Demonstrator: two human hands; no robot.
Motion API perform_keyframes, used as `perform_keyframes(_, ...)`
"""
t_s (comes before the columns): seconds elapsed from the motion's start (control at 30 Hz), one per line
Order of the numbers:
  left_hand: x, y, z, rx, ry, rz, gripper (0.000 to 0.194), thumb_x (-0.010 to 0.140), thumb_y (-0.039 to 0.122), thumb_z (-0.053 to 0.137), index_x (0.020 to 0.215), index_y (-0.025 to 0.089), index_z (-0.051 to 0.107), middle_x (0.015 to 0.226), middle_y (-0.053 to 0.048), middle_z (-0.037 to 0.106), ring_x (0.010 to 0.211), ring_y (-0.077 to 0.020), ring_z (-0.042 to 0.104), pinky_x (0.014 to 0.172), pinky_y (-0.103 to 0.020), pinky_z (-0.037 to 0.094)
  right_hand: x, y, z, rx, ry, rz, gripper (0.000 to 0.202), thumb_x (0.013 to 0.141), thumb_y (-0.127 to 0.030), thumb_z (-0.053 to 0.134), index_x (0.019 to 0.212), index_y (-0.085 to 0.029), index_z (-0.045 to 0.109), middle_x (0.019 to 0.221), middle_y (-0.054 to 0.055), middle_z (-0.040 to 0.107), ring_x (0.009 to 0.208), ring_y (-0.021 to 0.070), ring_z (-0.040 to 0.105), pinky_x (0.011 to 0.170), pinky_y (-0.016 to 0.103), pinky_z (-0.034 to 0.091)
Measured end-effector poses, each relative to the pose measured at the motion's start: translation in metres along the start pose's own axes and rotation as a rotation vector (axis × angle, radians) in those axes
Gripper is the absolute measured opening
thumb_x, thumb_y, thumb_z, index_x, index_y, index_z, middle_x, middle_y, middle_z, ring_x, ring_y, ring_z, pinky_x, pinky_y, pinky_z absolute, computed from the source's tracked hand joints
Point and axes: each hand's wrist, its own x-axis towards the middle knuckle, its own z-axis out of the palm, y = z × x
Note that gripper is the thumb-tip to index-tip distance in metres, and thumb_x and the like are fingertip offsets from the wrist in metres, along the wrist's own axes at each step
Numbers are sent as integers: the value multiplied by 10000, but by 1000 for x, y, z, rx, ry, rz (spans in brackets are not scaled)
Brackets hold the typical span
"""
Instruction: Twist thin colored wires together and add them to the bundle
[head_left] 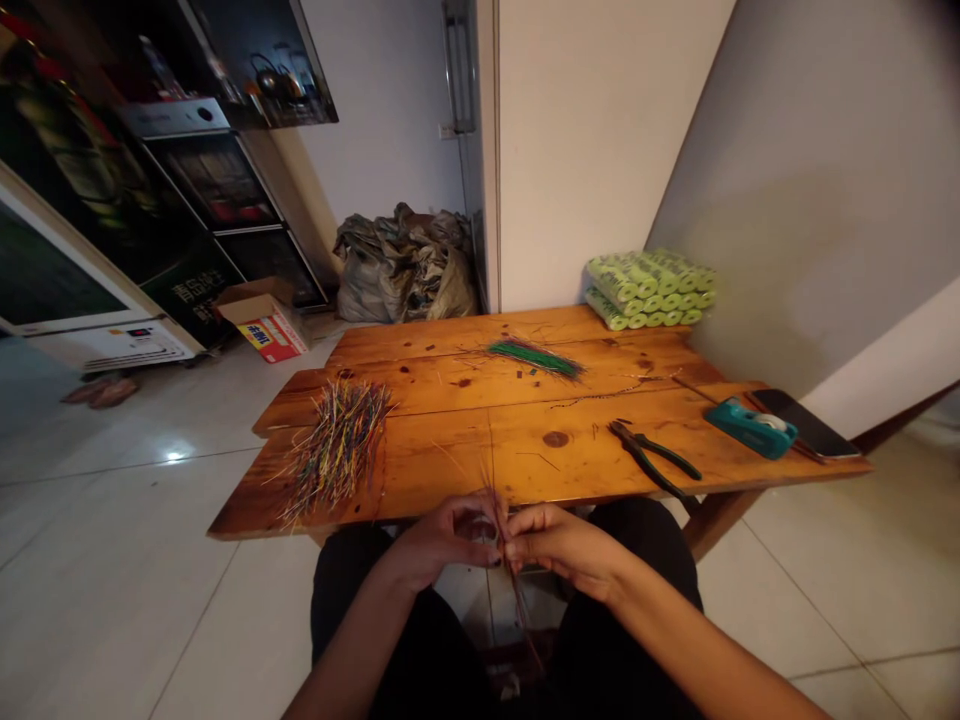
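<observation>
Just off the table's near edge, a thin bundle of reddish wires (523, 610) runs between both hands and hangs down between the knees. My left hand (459, 535) is curled around the bundle's upper part, thumb and fingers closed on it. My right hand (551, 540) pinches the same bundle from the right. A pile of multicoloured wires (341, 450) lies on the wooden table (442, 480) at the left. Farther back rests a green bundle of wires (532, 357). Green-handled pliers (652, 455) lie on the right part of the table.
A teal tape dispenser (752, 427) and a dark phone (802, 422) are at the table's right end. Green-wrapped rolls (651, 290) stand at the back right. Loose wire pieces are scattered on the tabletop. Large grey bags (405, 268) and a cardboard box (266, 322) stand beyond the table.
</observation>
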Motion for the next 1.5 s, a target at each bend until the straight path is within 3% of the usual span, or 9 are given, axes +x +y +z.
perform_keyframes(0.17, 6, -3, 3, -10, 23, 0, 163, 560, 208, 736, 618, 156, 592, 744, 6, 492, 662, -109, 482, 622, -232, 382, -3, 0, 3, 29, 48, -20, 91, 640, -215, 715, 648, -137, 669, 586, -5, 645, 570, 75, 599, 575, 173, 427)
perform_keyframes(0.43, 11, -17, 7, 172, 278, 274, 173, 618, 197, 698, 560, 153, 541, 661, 12, 477, 655, -105, 447, 618, -215, 337, -12, 1, 7, 190, 132, -77, 160, 644, -232, 731, 717, -104, 668, 608, 6, 610, 547, 50, 551, 563, 155, 414)
perform_keyframes(0.63, 17, -23, 17, 274, 418, 370, 162, 642, 182, 659, 580, 174, 509, 648, 19, 459, 659, -119, 443, 644, -222, 346, -14, -1, 6, 77, 199, -127, 196, 645, -295, 729, 716, -124, 668, 638, 9, 606, 574, 60, 522, 577, 170, 382)
perform_keyframes(0.73, 16, -15, 17, 431, 399, 405, 49, 668, 175, 631, 690, 202, 596, 719, -5, 551, 728, -154, 491, 720, -265, 356, -14, -3, 5, -20, 235, -166, 203, 639, -323, 724, 698, -136, 671, 623, 4, 602, 562, 70, 498, 571, 189, 367)
perform_keyframes(0.93, 7, 11, 5, 786, 211, 409, 175, 696, 177, 629, 797, 296, 708, 800, -34, 686, 843, -228, 507, 847, -347, 276, -12, -7, 4, -130, 279, -169, 188, 638, -338, 708, 671, -158, 665, 594, -6, 581, 545, 80, 475, 562, 210, 352)
perform_keyframes(1.13, 5, 11, 0, 934, 276, 402, 119, 700, 220, 627, 764, 287, 703, 759, -40, 651, 850, -236, 457, 879, -345, 234, -9, -7, 3, -683, 442, -373, 144, 743, -334, 605, 704, -208, 664, 621, 12, 605, 597, 149, 527, 594, 270, 376)
perform_keyframes(1.23, 10, 7, 3, 856, 344, 400, 62, 693, 232, 629, 695, 258, 685, 742, -37, 621, 832, -223, 457, 890, -339, 231, -13, -7, 8, -1036, 515, -552, 141, 812, -281, 526, 791, -223, 652, 722, 41, 622, 674, 179, 543, 635, 297, 387)
perform_keyframes(1.37, 16, -1, 11, 414, 300, 152, 161, 728, 256, 571, 589, 193, 621, 624, -9, 561, 700, -173, 488, 753, -294, 340, -18, -9, 15, -1426, 590, -695, 228, 855, -216, 421, 793, -185, 638, 700, 78, 577, 684, 201, 497, 657, 334, 363)
perform_keyframes(1.5, 13, -4, 16, 113, 342, 45, 181, 738, 279, 560, 626, 153, 624, 694, -22, 605, 762, -159, 533, 788, -278, 362, -17, -15, 14, -1263, 556, -693, 204, 853, -242, 442, 789, -188, 629, 730, 63, 594, 705, 186, 516, 666, 309, 383)
